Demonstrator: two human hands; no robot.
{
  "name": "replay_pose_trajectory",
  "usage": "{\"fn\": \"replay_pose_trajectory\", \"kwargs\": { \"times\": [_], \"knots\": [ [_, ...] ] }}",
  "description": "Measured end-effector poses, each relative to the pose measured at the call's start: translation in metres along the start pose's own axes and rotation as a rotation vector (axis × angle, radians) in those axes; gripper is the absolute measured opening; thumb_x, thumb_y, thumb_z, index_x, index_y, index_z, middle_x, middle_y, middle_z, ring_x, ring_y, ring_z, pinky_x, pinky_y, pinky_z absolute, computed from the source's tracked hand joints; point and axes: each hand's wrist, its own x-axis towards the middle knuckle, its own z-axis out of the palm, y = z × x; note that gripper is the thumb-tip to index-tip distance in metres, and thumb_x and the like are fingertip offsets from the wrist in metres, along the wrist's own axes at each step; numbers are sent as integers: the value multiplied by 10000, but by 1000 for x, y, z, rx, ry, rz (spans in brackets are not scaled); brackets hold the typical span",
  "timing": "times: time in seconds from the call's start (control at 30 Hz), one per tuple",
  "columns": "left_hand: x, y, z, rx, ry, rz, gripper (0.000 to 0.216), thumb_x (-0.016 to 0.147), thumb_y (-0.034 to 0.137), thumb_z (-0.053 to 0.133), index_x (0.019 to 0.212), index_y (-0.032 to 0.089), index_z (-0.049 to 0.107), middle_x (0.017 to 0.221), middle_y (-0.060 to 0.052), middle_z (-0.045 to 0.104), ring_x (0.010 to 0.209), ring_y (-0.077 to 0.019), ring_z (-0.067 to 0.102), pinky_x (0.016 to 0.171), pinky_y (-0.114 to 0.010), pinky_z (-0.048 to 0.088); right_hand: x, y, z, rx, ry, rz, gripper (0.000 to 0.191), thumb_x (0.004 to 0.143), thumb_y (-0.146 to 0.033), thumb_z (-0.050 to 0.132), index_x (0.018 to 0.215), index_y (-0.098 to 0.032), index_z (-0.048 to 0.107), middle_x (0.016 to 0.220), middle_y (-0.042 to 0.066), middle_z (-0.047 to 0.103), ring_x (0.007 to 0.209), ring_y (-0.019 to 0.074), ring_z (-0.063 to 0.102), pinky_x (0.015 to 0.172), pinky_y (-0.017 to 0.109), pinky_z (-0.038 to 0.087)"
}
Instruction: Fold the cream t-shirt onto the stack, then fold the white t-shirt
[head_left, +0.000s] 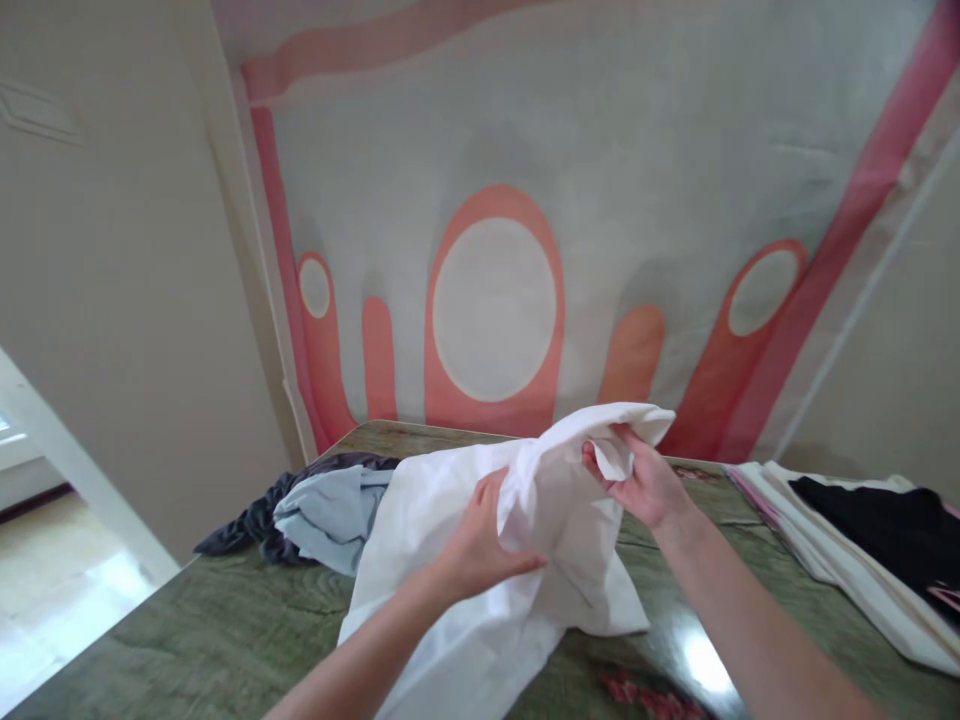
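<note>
one white fabric cloth (442, 500), right hand (634, 482) pinching it, left hand (484, 548) half-open against it, green wood-grain table (247, 620), pink-patterned grey wall (675, 150)

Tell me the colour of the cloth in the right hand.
The cloth is white, seen best in the head view, the only one.

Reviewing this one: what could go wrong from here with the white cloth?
Creasing: the white cloth is bunched between the hands, so wrinkles could set in.

Losing hold: the left hand has its thumb spread wide from its fingers, so the gathered part there might slip while the right hand grips a fold.

Snagging: the cloth lies right beside the light blue garment, so a sideways pull might drag that along.
</note>
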Motion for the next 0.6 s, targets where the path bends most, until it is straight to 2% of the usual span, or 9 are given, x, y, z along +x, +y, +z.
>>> {"fn": "replay_pose_trajectory", "kwargs": {
  "times": [0.1, 0.17, 0.23, 0.33, 0.4, 0.5, 0.6],
  "knots": [
    [-10, -4, 23, 129, -106, -62, 1032, 519, 369, 779, 1378, 169, 244, 1409, -138, 293, 1298, -314, 273, 1073, -445, 254, -4, -16, -13, 30, 10, -45, 79, 833, -212, 544, 882, -209, 606, 772, -4, 691, 643, 138, 646, 583, 274, 579],
    [-12, -11, 30, 200, -105, -85, 915, 576, 269, 708, 1370, 155, 266, 1414, -130, 299, 1304, -293, 270, 1079, -419, 240, -5, -24, -18, 27, -3, -78, 59, 800, -195, 584, 855, -209, 600, 743, -20, 679, 616, 124, 633, 562, 252, 574],
    [-11, -17, 30, 245, -105, -82, 736, 622, 164, 598, 1316, 154, 352, 1382, -114, 361, 1280, -260, 318, 1062, -383, 262, -5, -30, -21, 0, -8, -112, 67, 769, -186, 618, 829, -203, 594, 701, -32, 662, 576, 113, 615, 525, 234, 563],
    [-4, -21, 16, 248, -156, -126, 398, 677, 91, 439, 1050, 164, 556, 1128, -86, 580, 1079, -232, 515, 935, -348, 376, -4, -37, -25, -37, -13, -155, 99, 741, -190, 650, 816, -193, 586, 657, -39, 638, 527, 100, 585, 484, 213, 542],
    [3, -19, 1, 207, -152, -141, 276, 716, 88, 375, 874, 164, 588, 932, -65, 634, 914, -216, 575, 830, -320, 416, -3, -43, -27, -51, -23, -169, 124, 727, -193, 663, 821, -182, 584, 643, -40, 626, 494, 85, 561, 458, 194, 523],
    [16, -13, -25, 99, -61, -73, 234, 760, 119, 379, 866, 167, 581, 893, -36, 630, 874, -196, 568, 793, -282, 409, -3, -54, -31, -54, 6, -218, 157, 701, -189, 686, 805, -172, 570, 610, -55, 602, 424, 54, 509, 398, 150, 477],
    [33, -9, -49, 5, -12, -45, 205, 834, 225, 399, 921, 177, 578, 890, -13, 627, 865, -186, 567, 767, -263, 411, -7, -68, -35, -99, 121, -286, 196, 670, -205, 724, 737, -172, 542, 505, -89, 530, 315, 22, 410, 297, 107, 382]
  ]
}}
